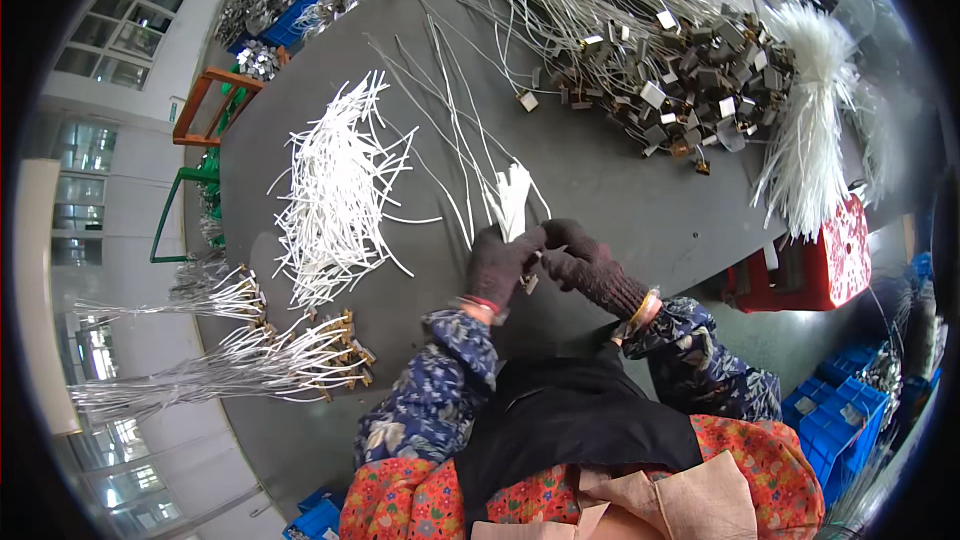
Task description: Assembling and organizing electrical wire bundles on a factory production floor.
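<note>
My left hand (498,262), in a dark knitted glove, is closed round a small bunch of white tubes (513,202) that stands up out of the fist. Long thin wires (458,130) run from near this hand up across the table. A small metal-coloured piece (529,284) shows just below the fingers. Close against it on the right, my right hand (582,262), gloved alike, has its fingers bent together at the left fingertips; what they pinch is hidden. A loose pile of white tubes (340,190) lies to the left of both hands.
Wires with small metal blocks (690,90) heap at the far right of the grey table (620,210), beside a pale strand bundle (812,120). Finished-looking wire bundles (270,365) lie at the near left edge. A red stool (800,265) and blue crates (840,405) stand on the right.
</note>
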A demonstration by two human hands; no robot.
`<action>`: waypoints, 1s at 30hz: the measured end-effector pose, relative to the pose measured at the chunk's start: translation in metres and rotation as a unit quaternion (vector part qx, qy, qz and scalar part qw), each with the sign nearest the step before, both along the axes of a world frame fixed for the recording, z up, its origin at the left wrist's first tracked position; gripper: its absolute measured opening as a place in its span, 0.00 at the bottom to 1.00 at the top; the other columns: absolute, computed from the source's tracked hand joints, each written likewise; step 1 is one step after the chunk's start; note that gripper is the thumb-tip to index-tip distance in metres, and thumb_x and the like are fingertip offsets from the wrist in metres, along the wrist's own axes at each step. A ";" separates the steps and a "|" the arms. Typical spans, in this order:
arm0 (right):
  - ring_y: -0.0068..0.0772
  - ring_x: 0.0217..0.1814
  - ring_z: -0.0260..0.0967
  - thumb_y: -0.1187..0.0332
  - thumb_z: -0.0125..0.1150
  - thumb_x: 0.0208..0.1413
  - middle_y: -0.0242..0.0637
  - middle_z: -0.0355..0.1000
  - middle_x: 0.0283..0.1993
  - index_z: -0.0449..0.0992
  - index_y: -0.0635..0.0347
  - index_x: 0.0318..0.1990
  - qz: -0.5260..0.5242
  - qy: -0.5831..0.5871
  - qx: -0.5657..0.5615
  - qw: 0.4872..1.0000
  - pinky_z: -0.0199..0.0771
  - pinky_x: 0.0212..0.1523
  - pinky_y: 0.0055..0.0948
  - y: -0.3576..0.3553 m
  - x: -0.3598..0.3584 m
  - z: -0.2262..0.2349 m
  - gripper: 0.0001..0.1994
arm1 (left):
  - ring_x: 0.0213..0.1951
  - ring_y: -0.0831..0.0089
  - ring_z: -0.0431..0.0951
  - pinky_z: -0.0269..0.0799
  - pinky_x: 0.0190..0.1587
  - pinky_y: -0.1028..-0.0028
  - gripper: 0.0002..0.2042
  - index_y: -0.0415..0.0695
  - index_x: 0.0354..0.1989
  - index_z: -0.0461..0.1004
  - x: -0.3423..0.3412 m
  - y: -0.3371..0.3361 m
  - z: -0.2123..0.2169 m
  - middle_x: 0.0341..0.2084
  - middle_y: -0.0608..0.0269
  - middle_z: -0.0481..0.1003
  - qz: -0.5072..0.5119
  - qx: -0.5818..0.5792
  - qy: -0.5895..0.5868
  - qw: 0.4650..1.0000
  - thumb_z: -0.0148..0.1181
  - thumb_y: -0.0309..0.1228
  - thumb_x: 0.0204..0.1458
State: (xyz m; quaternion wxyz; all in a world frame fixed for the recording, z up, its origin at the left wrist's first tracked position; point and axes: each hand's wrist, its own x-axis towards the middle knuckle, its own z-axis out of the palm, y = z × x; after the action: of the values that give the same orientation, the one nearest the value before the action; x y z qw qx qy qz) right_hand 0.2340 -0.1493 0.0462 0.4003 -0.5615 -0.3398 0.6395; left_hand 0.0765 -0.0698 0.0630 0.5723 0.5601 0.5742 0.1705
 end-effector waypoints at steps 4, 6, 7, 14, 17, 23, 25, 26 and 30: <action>0.51 0.46 0.72 0.51 0.65 0.49 0.53 0.70 0.49 0.67 0.59 0.56 0.044 -0.288 0.077 0.954 0.73 0.45 0.42 0.062 0.023 -0.001 0.30 | 0.22 0.77 0.75 0.69 0.25 0.75 0.14 0.39 0.36 0.79 -0.046 0.049 0.001 0.20 0.62 0.77 -0.184 0.217 0.281 0.917 0.64 0.38 0.48; 0.52 0.47 0.72 0.52 0.65 0.49 0.52 0.70 0.51 0.66 0.58 0.57 -0.018 -0.517 0.215 0.828 0.73 0.46 0.42 0.108 0.046 -0.010 0.30 | 0.20 0.79 0.74 0.67 0.22 0.78 0.12 0.38 0.33 0.79 -0.050 0.059 0.007 0.21 0.63 0.77 0.019 0.008 0.061 0.998 0.64 0.36 0.49; 0.52 0.47 0.72 0.54 0.64 0.49 0.52 0.69 0.52 0.66 0.57 0.57 -0.010 -0.550 0.194 0.812 0.73 0.45 0.43 0.135 0.041 -0.002 0.29 | 0.20 0.82 0.73 0.65 0.21 0.81 0.11 0.39 0.31 0.78 -0.055 0.060 0.012 0.21 0.64 0.77 0.069 -0.046 -0.057 0.995 0.64 0.36 0.51; 0.53 0.42 0.70 0.56 0.64 0.47 0.47 0.69 0.46 0.73 0.58 0.45 -0.029 -0.690 0.233 0.685 0.71 0.40 0.48 0.180 0.068 -0.027 0.21 | 0.15 0.83 0.62 0.53 0.17 0.82 0.12 0.39 0.33 0.75 -0.046 0.050 0.016 0.17 0.71 0.69 0.193 -0.115 -0.280 0.933 0.59 0.37 0.56; 0.41 0.36 0.69 0.56 0.67 0.45 0.41 0.71 0.39 0.75 0.61 0.34 0.086 -0.606 0.288 0.737 0.70 0.32 0.40 0.135 0.045 -0.014 0.18 | 0.24 0.73 0.75 0.72 0.25 0.73 0.12 0.40 0.39 0.73 -0.039 0.041 0.008 0.25 0.63 0.74 0.273 -0.128 -0.323 0.897 0.56 0.38 0.58; 0.16 0.21 0.63 0.64 0.58 0.57 0.27 0.69 0.22 0.74 0.58 0.31 0.032 0.059 -0.067 0.995 0.63 0.22 0.20 -0.044 0.031 0.006 0.08 | 0.37 0.58 0.79 0.78 0.42 0.58 0.11 0.39 0.43 0.70 0.035 0.013 0.008 0.36 0.54 0.76 0.212 -0.220 -0.477 0.824 0.55 0.34 0.57; 0.25 0.18 0.65 0.64 0.59 0.55 0.34 0.72 0.22 0.74 0.61 0.26 0.140 -0.204 0.249 0.936 0.67 0.21 0.27 -0.131 0.044 -0.074 0.11 | 0.32 0.62 0.79 0.79 0.36 0.62 0.11 0.38 0.42 0.71 0.054 0.016 -0.006 0.34 0.54 0.77 0.177 -0.232 -0.452 0.843 0.55 0.33 0.58; 0.30 0.16 0.66 0.61 0.59 0.54 0.36 0.71 0.20 0.75 0.60 0.24 0.167 -0.225 0.095 0.955 0.69 0.22 0.30 -0.162 0.036 -0.047 0.13 | 0.30 0.64 0.79 0.78 0.32 0.65 0.10 0.38 0.41 0.72 0.046 0.015 0.000 0.32 0.55 0.77 0.207 -0.196 -0.439 0.852 0.55 0.33 0.58; 0.28 0.19 0.68 0.56 0.61 0.50 0.36 0.72 0.20 0.77 0.63 0.26 0.150 -0.263 -0.203 0.931 0.68 0.22 0.30 -0.302 0.059 -0.101 0.16 | 0.26 0.71 0.77 0.74 0.27 0.70 0.10 0.40 0.35 0.75 0.033 0.034 0.026 0.25 0.60 0.76 0.213 -0.067 -0.344 0.912 0.58 0.35 0.56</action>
State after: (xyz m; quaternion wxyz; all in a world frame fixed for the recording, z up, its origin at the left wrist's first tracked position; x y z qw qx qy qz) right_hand 0.2930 -0.4510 -0.0546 0.0734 -0.7214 -0.3763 0.5767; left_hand 0.1092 -0.0361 0.0887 0.7208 0.2916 0.4575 0.4314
